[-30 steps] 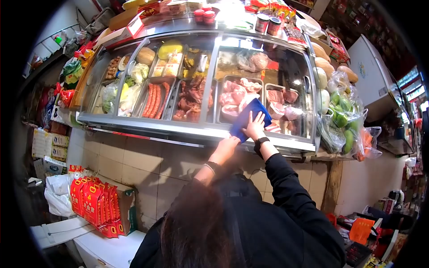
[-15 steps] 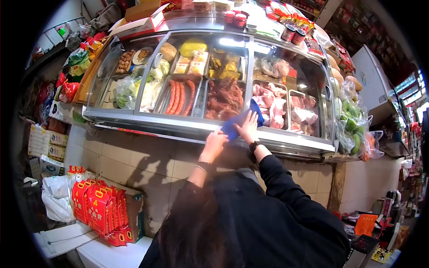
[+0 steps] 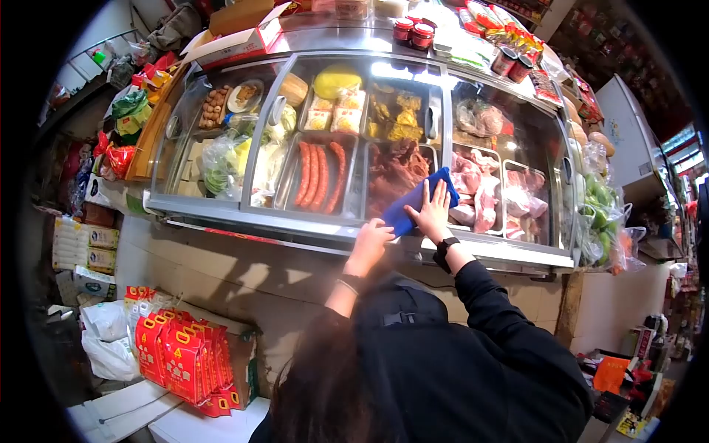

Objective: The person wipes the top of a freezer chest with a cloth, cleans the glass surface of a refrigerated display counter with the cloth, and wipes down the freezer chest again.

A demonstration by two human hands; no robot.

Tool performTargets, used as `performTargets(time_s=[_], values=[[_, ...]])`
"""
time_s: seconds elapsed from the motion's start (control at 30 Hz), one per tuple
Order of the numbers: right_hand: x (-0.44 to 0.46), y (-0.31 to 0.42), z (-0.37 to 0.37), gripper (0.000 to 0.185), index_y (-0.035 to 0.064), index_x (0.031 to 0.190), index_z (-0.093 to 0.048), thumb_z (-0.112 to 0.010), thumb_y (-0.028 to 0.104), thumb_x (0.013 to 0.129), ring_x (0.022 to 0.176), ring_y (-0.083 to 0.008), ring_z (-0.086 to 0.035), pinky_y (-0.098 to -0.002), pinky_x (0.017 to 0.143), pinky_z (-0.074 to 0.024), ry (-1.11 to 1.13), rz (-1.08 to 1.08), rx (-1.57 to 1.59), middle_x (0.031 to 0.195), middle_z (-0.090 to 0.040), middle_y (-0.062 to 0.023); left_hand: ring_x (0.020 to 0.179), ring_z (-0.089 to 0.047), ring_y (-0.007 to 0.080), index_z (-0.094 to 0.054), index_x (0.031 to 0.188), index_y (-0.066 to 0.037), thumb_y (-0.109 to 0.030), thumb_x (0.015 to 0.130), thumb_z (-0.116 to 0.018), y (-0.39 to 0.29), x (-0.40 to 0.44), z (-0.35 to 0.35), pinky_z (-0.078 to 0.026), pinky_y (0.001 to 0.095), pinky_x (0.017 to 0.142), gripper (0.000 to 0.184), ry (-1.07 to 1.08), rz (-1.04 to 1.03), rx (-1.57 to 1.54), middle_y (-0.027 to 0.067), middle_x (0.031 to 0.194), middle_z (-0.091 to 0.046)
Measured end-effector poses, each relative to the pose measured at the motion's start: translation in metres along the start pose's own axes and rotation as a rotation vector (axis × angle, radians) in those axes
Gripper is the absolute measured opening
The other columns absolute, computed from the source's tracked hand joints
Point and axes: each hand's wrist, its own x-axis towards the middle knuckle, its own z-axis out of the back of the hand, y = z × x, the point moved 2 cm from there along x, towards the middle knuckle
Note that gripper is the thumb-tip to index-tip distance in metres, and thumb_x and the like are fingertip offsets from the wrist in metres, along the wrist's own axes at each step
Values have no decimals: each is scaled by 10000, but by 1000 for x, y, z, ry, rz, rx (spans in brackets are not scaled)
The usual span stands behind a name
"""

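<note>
A blue cloth (image 3: 408, 209) lies against the slanted glass of a display cabinet (image 3: 310, 226), beside an upright metal frame bar (image 3: 446, 133). My right hand (image 3: 433, 213), with a dark band on its wrist, presses flat on the cloth with fingers spread. At the cloth's lower left end, my left hand (image 3: 371, 245) has its fingers curled around the edge, near the cabinet's front rail. Behind the glass are a tray of reddish meat (image 3: 395, 173), partly covered by the cloth, raw meat pieces (image 3: 476, 184) and several sausages (image 3: 313, 176).
Red jars (image 3: 422, 35), dark jars (image 3: 504, 60) and an open carton (image 3: 236, 37) stand on the cabinet top. Bags of green vegetables (image 3: 600, 214) hang at the right end. Red packets (image 3: 177, 354) stand at lower left, near a white surface (image 3: 210, 422).
The camera view has shifted, so the cabinet appears farther right. Both hands remain at the cloth, which now shows more of its surface on the glass.
</note>
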Motion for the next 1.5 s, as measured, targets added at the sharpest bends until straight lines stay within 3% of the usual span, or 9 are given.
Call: performTargets(time_s=[0.07,0.3,0.47,0.6,0.73,1.03,1.27,1.33,1.5], values=[[33,13,-6,973,114,1499,-228,-651,594,767,1440,-407,-105,-510,1151,-108,-12,114,77,1521,-138,-308,1064,-581,277,-756,895,-84,59,659,-612,21,7,0,-481,389,917,311,10,164,-38,46,1029,-704],[124,91,-25,1022,142,1505,-228,-684,614,721,1446,-408,-77,-516,1152,-101,188,208,119,1530,-108,-304,1059,-571,286,-754,871,-75,57,678,-593,73,31,36,-467,388,894,284,-70,228,122,69,1033,-699],[153,129,-39,1144,161,1514,-205,-757,621,624,1447,-410,-67,-520,1146,-119,260,214,55,1534,-102,-295,1056,-503,314,-600,838,-88,46,684,-589,97,39,52,-414,423,888,204,28,266,308,97,934,-565],[171,168,-46,1148,171,1517,-195,-750,635,626,1449,-409,-55,-518,1149,-115,307,189,40,1538,-90,-292,1065,-508,327,-604,882,-76,31,679,-598,134,36,80,-414,435,892,230,83,264,300,117,973,-574],[194,235,-55,1139,152,1523,-151,-733,623,665,1443,-434,-35,-526,1146,-108,422,196,28,1528,-61,-325,1052,-506,309,-595,836,-78,33,693,-592,184,23,128,-411,434,884,181,50,320,298,101,937,-576],[207,403,-99,1205,108,1514,-179,-765,635,602,1439,-435,-34,-547,1146,-80,390,243,-39,1533,-82,-309,980,-512,303,-569,750,-91,-16,642,-663,283,-36,204,-437,416,831,161,-19,440,358,77,882,-556],[205,417,-103,1176,122,1515,-191,-729,665,621,1451,-393,-44,-511,1155,-78,367,258,-45,1540,-92,-294,936,-513,345,-602,736,-49,-138,678,-722,297,-18,216,-456,425,821,160,92,410,330,133,867,-567],[208,414,-103,1177,141,1515,-196,-727,676,612,1453,-380,-51,-504,1158,-84,348,276,-14,1537,-114,-289,897,-522,359,-638,700,-18,-285,741,-720,304,-7,215,-464,443,792,283,147,427,370,159,813,-592],[205,390,-102,1073,177,1471,-333,-788,581,589,1438,-343,-171,-460,1161,-141,203,348,176,1538,-198,-231,878,-527,365,-622,654,-20,-382,821,-650,302,-2,218,-450,461,751,400,164,386,339,160,782,-594]])
